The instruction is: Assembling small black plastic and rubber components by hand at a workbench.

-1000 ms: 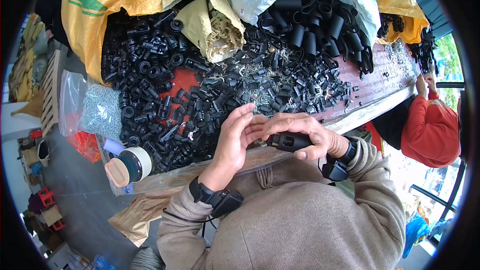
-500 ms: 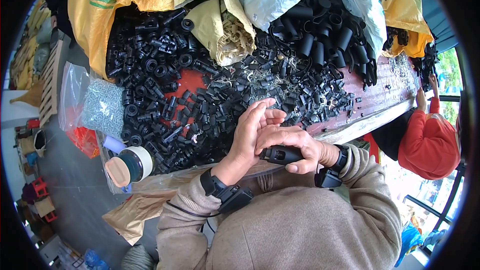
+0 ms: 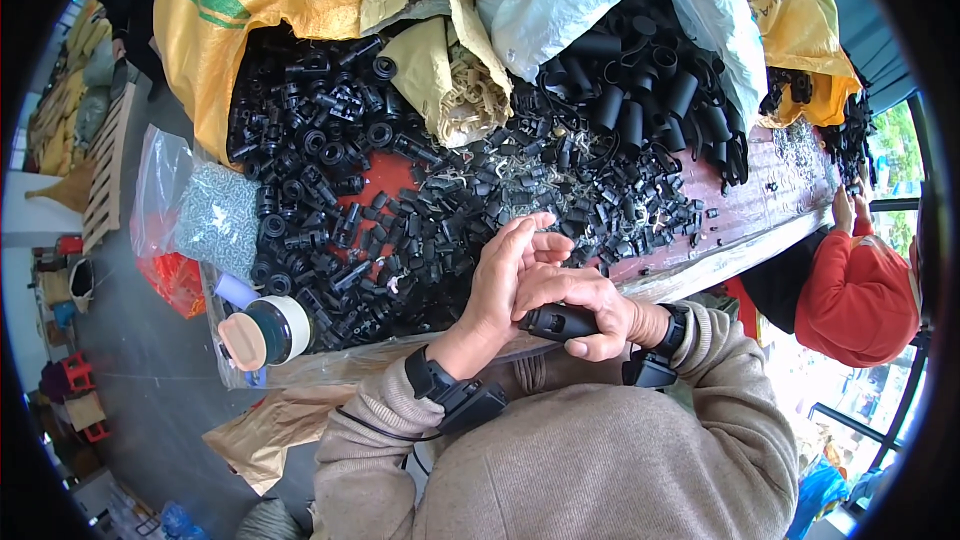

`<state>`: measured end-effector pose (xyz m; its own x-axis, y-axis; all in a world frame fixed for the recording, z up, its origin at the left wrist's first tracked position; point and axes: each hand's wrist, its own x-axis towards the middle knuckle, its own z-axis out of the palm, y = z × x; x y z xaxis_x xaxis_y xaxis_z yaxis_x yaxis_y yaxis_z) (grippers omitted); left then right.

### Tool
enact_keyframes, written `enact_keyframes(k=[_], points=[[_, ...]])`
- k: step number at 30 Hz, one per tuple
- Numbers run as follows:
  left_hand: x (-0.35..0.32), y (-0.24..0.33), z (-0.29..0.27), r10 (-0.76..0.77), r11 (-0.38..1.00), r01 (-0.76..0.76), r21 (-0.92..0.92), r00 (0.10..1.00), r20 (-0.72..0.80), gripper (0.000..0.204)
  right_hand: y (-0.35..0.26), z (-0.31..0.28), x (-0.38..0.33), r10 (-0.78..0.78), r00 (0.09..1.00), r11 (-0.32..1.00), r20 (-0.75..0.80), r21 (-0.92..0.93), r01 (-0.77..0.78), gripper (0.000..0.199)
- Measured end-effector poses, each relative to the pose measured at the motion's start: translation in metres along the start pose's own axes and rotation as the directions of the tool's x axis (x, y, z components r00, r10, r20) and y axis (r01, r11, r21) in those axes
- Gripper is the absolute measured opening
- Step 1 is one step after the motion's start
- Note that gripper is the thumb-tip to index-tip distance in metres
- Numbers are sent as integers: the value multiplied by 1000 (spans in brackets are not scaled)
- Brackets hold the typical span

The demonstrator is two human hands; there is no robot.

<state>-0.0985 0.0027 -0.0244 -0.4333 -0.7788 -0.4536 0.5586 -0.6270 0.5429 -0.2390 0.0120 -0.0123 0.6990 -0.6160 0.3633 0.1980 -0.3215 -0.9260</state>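
Observation:
My right hand [image 3: 585, 306] is closed around a short black plastic tube part [image 3: 556, 322] just above the near table edge. My left hand [image 3: 507, 272] rests against it, fingers partly spread and touching the top of the right hand; whether it grips the part I cannot tell. Both wrists wear black strapped devices [image 3: 455, 395]. Right in front of the hands lies a heap of small black plastic fittings [image 3: 400, 230] on the red tabletop [image 3: 775, 205].
Yellow and white woven sacks [image 3: 240, 20] spill larger black tubes [image 3: 640, 90] at the back. A clear bag of small grey pieces [image 3: 215, 215] and a lidded white jar [image 3: 265, 332] sit at the left. A person in a red hood [image 3: 860, 295] works at the right.
Both hands shifted slightly right and nearer the table edge with the black part still in the right hand. The left hand's fingers have opened a little over it.

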Motion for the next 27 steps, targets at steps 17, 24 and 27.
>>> enact_keyframes(k=[17, 24, 27], points=[[-7, -2, 27, 158, 972, -177, 153, 979, 127, 30, -23, -8, -2, -67, 997, 996, -26, -60, 65, 38], [-27, 69, -25, 730, -395, -106, 912, 566, 382, 23, -60, -58, -67, 280, 947, 946, -155, -125, -300, 44], [-49, 91, -62, 737, -543, 180, 820, 571, 362, 26, -93, -77, -127, 623, 723, 758, -297, 0, -653, 47]])
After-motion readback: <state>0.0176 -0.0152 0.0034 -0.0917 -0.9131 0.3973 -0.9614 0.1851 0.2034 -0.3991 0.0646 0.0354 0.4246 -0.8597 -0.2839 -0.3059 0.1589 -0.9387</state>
